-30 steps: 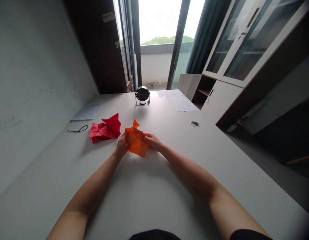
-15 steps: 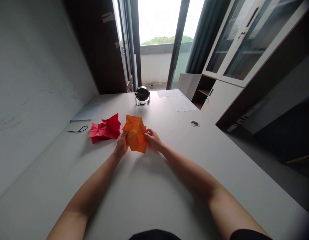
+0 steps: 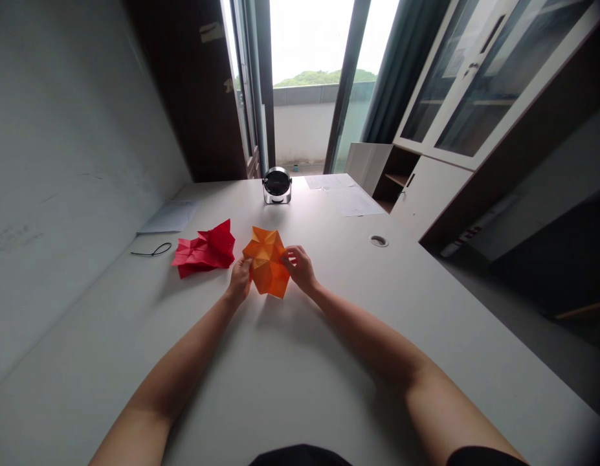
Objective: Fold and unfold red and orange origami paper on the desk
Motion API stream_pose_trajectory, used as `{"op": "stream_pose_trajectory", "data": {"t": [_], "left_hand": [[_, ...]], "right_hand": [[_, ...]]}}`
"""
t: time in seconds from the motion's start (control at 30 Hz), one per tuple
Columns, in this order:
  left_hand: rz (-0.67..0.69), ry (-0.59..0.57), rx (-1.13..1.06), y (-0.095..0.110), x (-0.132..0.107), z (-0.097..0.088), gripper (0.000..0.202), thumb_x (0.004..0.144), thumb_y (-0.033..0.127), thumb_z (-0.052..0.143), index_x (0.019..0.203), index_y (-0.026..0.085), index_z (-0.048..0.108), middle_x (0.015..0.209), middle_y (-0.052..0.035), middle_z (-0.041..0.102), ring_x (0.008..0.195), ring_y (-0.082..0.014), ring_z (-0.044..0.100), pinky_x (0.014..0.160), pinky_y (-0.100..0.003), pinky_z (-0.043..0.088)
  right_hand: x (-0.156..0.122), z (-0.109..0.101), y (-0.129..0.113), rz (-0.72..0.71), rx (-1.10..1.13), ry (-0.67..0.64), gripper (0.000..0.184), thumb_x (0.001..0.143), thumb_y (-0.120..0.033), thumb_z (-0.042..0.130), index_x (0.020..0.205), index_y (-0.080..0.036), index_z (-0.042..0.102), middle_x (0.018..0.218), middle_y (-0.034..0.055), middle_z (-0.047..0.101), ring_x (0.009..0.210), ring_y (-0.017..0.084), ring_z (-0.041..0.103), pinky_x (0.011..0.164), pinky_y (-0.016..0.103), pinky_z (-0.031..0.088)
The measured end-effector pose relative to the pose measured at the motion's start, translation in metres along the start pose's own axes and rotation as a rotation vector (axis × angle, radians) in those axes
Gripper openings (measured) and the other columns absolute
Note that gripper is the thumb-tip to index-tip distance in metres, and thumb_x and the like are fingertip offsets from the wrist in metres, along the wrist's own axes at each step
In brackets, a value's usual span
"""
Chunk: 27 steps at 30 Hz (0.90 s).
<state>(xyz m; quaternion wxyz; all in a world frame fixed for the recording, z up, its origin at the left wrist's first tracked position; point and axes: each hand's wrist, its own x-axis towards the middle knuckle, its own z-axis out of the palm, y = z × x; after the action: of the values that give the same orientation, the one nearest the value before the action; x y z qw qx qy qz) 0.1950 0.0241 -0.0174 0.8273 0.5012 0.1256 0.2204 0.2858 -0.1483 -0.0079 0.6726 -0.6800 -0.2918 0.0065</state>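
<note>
A creased sheet of orange origami paper (image 3: 268,262) is held up between my two hands over the white table. My left hand (image 3: 240,278) grips its left edge, thumb in front and fingers behind. At the right edge, my right hand (image 3: 300,266) pinches the paper between thumb and fingertips. Fold lines run out from the sheet's middle, and its edges bend into points. Just left of my left hand lies a red folded paper (image 3: 205,249), crumpled into peaks and resting on the table.
A round black and silver device on a stand (image 3: 277,186) is at the table's far edge. Printed sheets (image 3: 355,200) lie behind on the right, more paper (image 3: 167,217) by the left wall. A black cord (image 3: 151,250) and a round cable hole (image 3: 378,241) flank the work.
The orange paper has shifted slightly right and its folds bend more sharply, the upper part drawn inward. Both hands keep hold of it. The red paper stays put.
</note>
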Motion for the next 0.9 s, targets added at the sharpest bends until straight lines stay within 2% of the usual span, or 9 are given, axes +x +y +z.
{"op": "stream_pose_trajectory", "data": {"t": [0.1, 0.2, 0.33, 0.47, 0.53, 0.6, 0.7, 0.8, 0.9], "left_hand": [[-0.025, -0.036, 0.016, 0.000, -0.003, 0.002, 0.038, 0.076, 0.044, 0.078, 0.100, 0.018, 0.063, 0.094, -0.0050, 0.071, 0.086, -0.0193, 0.068, 0.076, -0.030, 0.052], [-0.004, -0.035, 0.006, 0.001, -0.003, 0.002, 0.043, 0.076, 0.046, 0.078, 0.104, 0.020, 0.058, 0.092, -0.0035, 0.070, 0.081, -0.0177, 0.068, 0.074, -0.029, 0.053], [0.051, 0.104, 0.011, 0.002, 0.002, -0.005, 0.044, 0.077, 0.042, 0.077, 0.108, 0.023, 0.052, 0.089, -0.0004, 0.068, 0.076, -0.0154, 0.067, 0.070, -0.028, 0.053], [0.073, 0.234, 0.066, 0.004, 0.007, -0.012, 0.038, 0.081, 0.038, 0.071, 0.107, 0.025, 0.047, 0.084, 0.0011, 0.064, 0.071, -0.0139, 0.064, 0.067, -0.026, 0.051], [0.106, 0.251, 0.087, 0.004, 0.007, -0.014, 0.036, 0.081, 0.033, 0.069, 0.106, 0.026, 0.043, 0.083, 0.0023, 0.062, 0.071, -0.0132, 0.063, 0.066, -0.025, 0.050], [0.144, 0.213, 0.106, 0.003, 0.008, -0.014, 0.034, 0.082, 0.027, 0.065, 0.106, 0.027, 0.041, 0.085, 0.0027, 0.060, 0.071, -0.0127, 0.062, 0.066, -0.024, 0.050], [0.216, 0.167, 0.213, 0.004, 0.007, -0.015, 0.026, 0.083, 0.019, 0.056, 0.104, 0.027, 0.043, 0.085, 0.0028, 0.057, 0.069, -0.0110, 0.058, 0.064, -0.022, 0.047], [0.343, 0.144, 0.466, 0.007, 0.004, -0.016, 0.026, 0.083, 0.012, 0.050, 0.106, 0.025, 0.052, 0.087, 0.0009, 0.056, 0.071, -0.0112, 0.055, 0.065, -0.022, 0.044], [0.489, 0.027, 0.714, 0.011, -0.001, -0.015, 0.035, 0.082, 0.007, 0.046, 0.107, 0.024, 0.063, 0.095, -0.0027, 0.057, 0.083, -0.0145, 0.055, 0.074, -0.025, 0.045]], "right_hand": [[0.000, 0.004, 0.004, 0.031, 0.051, -0.039, 0.021, 0.078, -0.042, 0.064, 0.083, -0.023, 0.059, 0.099, 0.0039, 0.059, 0.084, 0.017, 0.058, 0.072, 0.029, 0.050], [-0.001, 0.007, 0.009, 0.116, 0.061, -0.062, 0.017, 0.076, -0.038, 0.060, 0.078, -0.022, 0.053, 0.075, -0.0008, 0.054, 0.069, 0.015, 0.051, 0.060, 0.025, 0.044], [-0.001, 0.007, 0.012, 0.143, 0.022, -0.015, 0.014, 0.072, -0.031, 0.054, 0.070, -0.023, 0.043, 0.061, -0.0048, 0.042, 0.058, 0.012, 0.040, 0.051, 0.022, 0.033], [0.001, 0.006, 0.013, 0.144, 0.072, -0.007, 0.015, 0.071, -0.029, 0.054, 0.069, -0.023, 0.041, 0.060, -0.0055, 0.042, 0.057, 0.012, 0.041, 0.051, 0.023, 0.033], [0.001, 0.006, 0.013, 0.170, 0.118, -0.019, 0.014, 0.072, -0.029, 0.054, 0.070, -0.023, 0.042, 0.060, -0.0054, 0.045, 0.056, 0.012, 0.043, 0.051, 0.023, 0.035], [0.003, 0.006, 0.014, 0.187, 0.145, -0.004, 0.013, 0.072, -0.030, 0.054, 0.071, -0.023, 0.044, 0.060, -0.0052, 0.047, 0.056, 0.012, 0.043, 0.052, 0.024, 0.036], [0.006, 0.004, 0.018, 0.188, 0.158, 0.100, 0.015, 0.072, -0.032, 0.055, 0.070, -0.022, 0.043, 0.061, -0.0055, 0.046, 0.057, 0.011, 0.042, 0.053, 0.023, 0.036], [0.011, -0.001, 0.025, 0.198, 0.191, 0.194, 0.018, 0.071, -0.033, 0.057, 0.069, -0.022, 0.043, 0.063, -0.0057, 0.046, 0.058, 0.011, 0.040, 0.053, 0.022, 0.036], [0.017, -0.006, 0.031, 0.244, 0.269, 0.227, 0.018, 0.071, -0.033, 0.057, 0.071, -0.022, 0.043, 0.064, -0.0056, 0.047, 0.058, 0.010, 0.041, 0.053, 0.021, 0.038]]}}
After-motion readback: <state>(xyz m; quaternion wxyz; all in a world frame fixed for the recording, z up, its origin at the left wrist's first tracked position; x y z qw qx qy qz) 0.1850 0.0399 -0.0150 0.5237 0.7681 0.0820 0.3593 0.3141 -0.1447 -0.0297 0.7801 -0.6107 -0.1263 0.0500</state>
